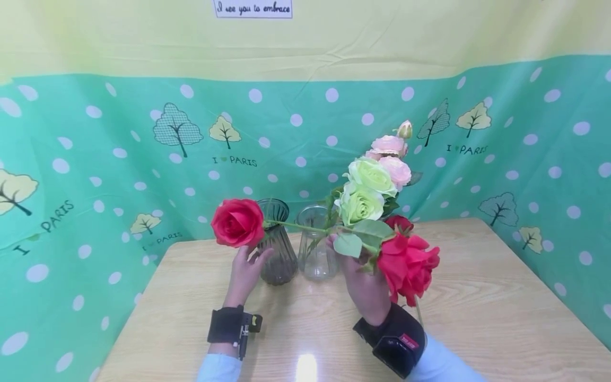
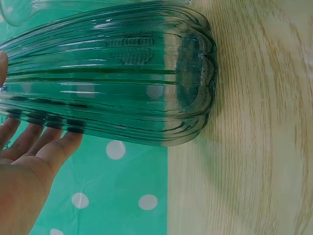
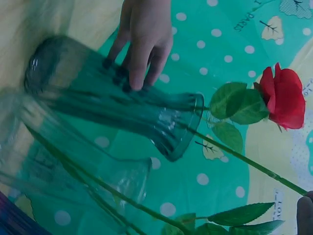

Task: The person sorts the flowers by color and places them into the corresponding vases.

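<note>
My left hand (image 1: 244, 270) holds a grey-tinted ribbed glass vase (image 1: 279, 260), with the fingers (image 2: 61, 147) along one side and the thumb at the other. A red rose (image 1: 237, 223) rises from that vase's mouth. My right hand (image 1: 365, 284) pinches a second green stem (image 3: 244, 164), which runs into the same vase's mouth; leaves partly cover this hand. Large red blooms (image 1: 408, 262) are beside the right hand; their link to the stem is hidden. Next to the grey vase stands a clear glass vase (image 1: 317, 260) with stems inside.
Pale green flowers (image 1: 365, 191) and pink flowers (image 1: 391, 159) stand above the clear vase, behind the right hand. Both vases are close together on a wooden table (image 1: 305, 318). A dotted green cloth (image 1: 296, 143) hangs behind it and at the sides.
</note>
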Action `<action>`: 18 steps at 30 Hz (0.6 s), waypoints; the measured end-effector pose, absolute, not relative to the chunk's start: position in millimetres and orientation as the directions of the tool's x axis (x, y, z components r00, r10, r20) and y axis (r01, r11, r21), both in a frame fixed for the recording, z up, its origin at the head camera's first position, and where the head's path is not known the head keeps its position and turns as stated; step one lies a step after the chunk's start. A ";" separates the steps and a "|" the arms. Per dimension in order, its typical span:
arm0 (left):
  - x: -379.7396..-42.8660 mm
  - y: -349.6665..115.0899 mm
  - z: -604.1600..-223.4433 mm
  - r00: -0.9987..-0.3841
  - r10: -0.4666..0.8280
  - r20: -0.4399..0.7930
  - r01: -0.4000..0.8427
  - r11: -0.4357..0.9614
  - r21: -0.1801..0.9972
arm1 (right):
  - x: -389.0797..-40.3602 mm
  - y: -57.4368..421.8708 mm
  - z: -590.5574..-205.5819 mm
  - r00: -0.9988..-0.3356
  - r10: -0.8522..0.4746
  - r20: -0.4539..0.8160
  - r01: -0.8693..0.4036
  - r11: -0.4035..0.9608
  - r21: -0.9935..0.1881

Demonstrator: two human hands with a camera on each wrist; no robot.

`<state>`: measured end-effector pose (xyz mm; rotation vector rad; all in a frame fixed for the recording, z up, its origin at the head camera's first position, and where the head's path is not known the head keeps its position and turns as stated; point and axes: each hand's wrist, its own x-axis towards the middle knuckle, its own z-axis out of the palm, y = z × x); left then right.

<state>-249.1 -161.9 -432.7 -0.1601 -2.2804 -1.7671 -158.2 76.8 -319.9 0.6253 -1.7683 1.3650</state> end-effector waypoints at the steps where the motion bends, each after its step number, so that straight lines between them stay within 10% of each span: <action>1: -249.2 -161.8 -432.9 -0.962 -0.067 0.264 0.239 0.258 0.936 | -158.8 75.9 -317.5 -0.601 0.132 0.789 -0.777 0.137 -0.615; 12: -249.6 -162.0 -433.3 -0.960 -0.067 0.273 0.249 0.252 0.935 | -171.3 67.5 -303.0 -0.558 0.191 0.807 -0.828 -0.188 -0.528; 18: -249.2 -162.3 -433.3 -0.960 -0.067 0.272 0.247 0.259 0.934 | -171.3 67.4 -301.3 -0.529 0.167 0.832 -0.839 0.046 -0.542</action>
